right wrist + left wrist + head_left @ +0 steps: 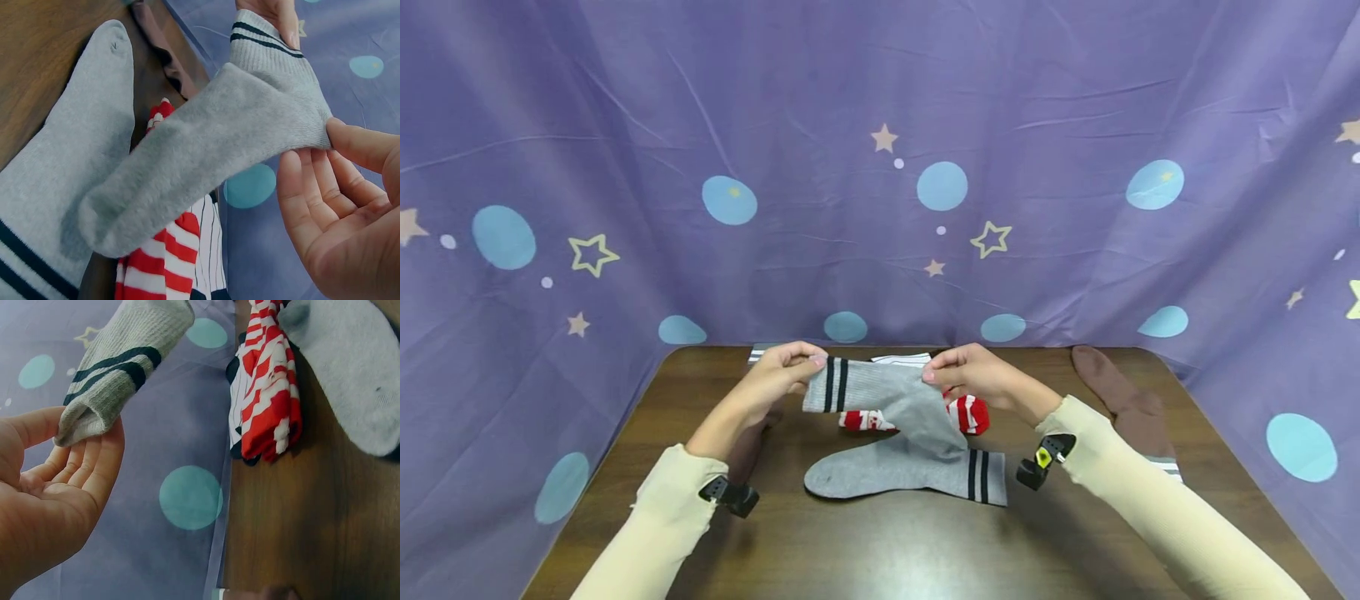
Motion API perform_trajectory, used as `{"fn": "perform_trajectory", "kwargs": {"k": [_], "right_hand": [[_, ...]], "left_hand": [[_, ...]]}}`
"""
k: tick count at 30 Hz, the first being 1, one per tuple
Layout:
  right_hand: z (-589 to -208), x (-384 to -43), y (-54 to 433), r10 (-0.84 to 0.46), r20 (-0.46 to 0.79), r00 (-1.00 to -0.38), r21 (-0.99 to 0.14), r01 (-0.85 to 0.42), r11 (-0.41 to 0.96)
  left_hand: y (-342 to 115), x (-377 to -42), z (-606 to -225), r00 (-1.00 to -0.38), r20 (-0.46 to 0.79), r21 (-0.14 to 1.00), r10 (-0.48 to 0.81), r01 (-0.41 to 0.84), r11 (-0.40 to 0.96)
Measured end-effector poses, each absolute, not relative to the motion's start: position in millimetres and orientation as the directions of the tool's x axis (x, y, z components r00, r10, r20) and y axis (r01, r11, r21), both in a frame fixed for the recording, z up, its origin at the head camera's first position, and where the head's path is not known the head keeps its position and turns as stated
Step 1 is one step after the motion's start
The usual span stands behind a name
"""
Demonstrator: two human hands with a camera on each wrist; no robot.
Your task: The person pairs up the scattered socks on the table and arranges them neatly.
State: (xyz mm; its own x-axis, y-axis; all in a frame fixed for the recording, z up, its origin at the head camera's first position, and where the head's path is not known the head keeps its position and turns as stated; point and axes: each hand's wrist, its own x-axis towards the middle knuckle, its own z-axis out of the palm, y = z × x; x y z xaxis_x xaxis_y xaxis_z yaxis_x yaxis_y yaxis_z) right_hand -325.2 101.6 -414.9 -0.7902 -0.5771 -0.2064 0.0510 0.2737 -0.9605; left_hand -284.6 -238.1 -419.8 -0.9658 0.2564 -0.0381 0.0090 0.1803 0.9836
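Note:
A grey sock (pixel 865 385) with two dark bands at its cuff is stretched sideways above the table. My left hand (pixel 784 379) pinches the cuff's opening between thumb and fingers. At the heel, my right hand (pixel 981 379) pinches the fabric, as the right wrist view shows. From there the foot part (pixel 169 162) hangs down, its toe overlapping a second grey sock (pixel 880 471) in view. That matching sock lies flat on the table, toe to the left and banded cuff to the right. Behind the raised sock, a red-and-white patterned sock (pixel 967 414) is partly hidden.
White fabric with thin dark lines (pixel 211 240) lies beside the red-and-white sock. A brown sock (pixel 1131 404) rests at the table's right side, and more brown fabric (pixel 747 454) lies behind my left forearm. A purple curtain (pixel 850 108) surrounds the wooden table (pixel 820 550).

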Motion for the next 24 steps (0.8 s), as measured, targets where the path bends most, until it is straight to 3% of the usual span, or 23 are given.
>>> {"fn": "perform_trajectory", "kwargs": {"k": [9, 19, 24], "right_hand": [[-416, -322, 121, -0.605, -0.201, -0.770, -0.970, 0.069, 0.233], [-414, -326, 136, -0.659, -0.297, -0.691, -0.950, 0.140, 0.281], [-416, -326, 134, -0.647, -0.298, -0.702, -0.948, 0.140, 0.285]], "left_hand": [[-225, -286, -422, -0.959, -0.043, 0.984, 0.280, 0.008, 0.176], [-221, -288, -422, -0.923, -0.071, 0.988, 0.379, -0.013, 0.153], [-221, -288, -420, -0.915, -0.080, 0.989, 0.395, -0.023, 0.145]]}}
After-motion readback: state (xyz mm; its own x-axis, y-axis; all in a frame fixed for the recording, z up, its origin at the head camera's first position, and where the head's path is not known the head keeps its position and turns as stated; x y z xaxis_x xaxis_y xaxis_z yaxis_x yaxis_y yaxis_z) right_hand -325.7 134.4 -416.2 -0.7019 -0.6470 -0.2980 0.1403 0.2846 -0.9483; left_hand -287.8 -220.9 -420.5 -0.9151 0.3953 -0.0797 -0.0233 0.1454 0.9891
